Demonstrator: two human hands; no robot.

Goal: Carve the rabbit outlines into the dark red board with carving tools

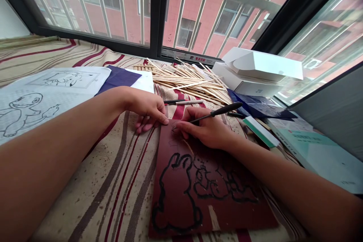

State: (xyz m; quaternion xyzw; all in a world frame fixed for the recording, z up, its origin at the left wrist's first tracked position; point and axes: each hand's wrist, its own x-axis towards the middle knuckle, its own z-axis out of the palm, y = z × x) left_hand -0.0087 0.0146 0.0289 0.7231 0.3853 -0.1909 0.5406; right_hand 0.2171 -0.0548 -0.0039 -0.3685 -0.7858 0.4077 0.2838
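A dark red-brown board [224, 215] lies on the striped cloth [113, 181], with thick black cartoon outlines and finer lines drawn on it. At its far left corner is my left hand [146, 107], thumb pressed on the corner and fingers curled beside the edge. My right hand [208, 128] rests on the board's far part, closed around a slim carving tool [227, 109] with a dark handle and thin metal shaft. The tool's tip is hidden by my fingers near faint lines. A pale scraped patch [213, 217] shows near the board's close edge.
Sheets with cartoon line drawings [25, 109] and dark blue paper [120, 77] lie left. Pens [188, 102] and a heap of thin wooden sticks [190, 79] lie beyond my hands. A white box [255, 72], a green-and-white box [261, 132] and a teal book [317, 151] stand right.
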